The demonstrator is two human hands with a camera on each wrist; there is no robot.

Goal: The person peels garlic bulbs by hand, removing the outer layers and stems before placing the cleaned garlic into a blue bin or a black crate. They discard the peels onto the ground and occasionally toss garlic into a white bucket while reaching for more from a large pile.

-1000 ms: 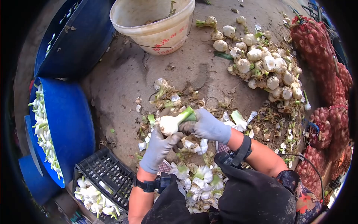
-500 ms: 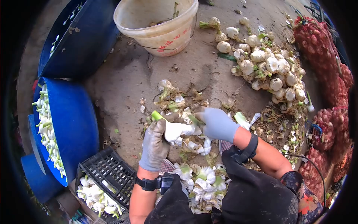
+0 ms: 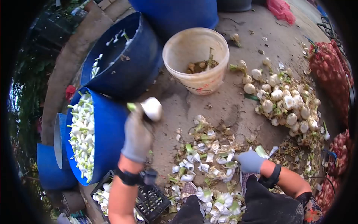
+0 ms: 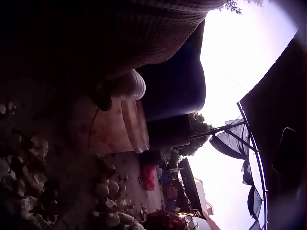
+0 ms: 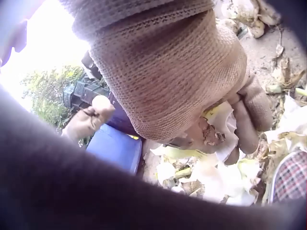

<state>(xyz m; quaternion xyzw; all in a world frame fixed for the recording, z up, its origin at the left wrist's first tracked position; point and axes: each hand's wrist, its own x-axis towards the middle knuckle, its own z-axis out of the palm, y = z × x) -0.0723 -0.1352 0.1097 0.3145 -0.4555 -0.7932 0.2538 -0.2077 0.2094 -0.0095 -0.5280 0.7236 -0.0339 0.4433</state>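
My gloved left hand (image 3: 138, 134) grips a peeled white garlic bulb (image 3: 151, 108) by its short green stem. In the head view it is raised beside the blue tub (image 3: 108, 130) filled with peeled garlic. The left wrist view is dark, with the bulb partly hidden by the glove. My gloved right hand (image 3: 250, 161) is low over a litter of peelings (image 3: 209, 156). Its fingers (image 5: 247, 120) curl around a piece of white garlic peel (image 5: 223, 127) in the right wrist view.
A heap of unpeeled garlic (image 3: 287, 100) lies at the right, by red mesh sacks (image 3: 330, 74). The whitish bucket (image 3: 195, 74) and a dark blue tub (image 3: 138, 59) stand ahead. A black crate (image 3: 153, 201) with garlic sits near my left knee.
Both hands were together at the bulb, the right pulling off its outer skin. Now they are apart: the left has carried the bulb leftward toward the tubs. The head view has shifted left and up.
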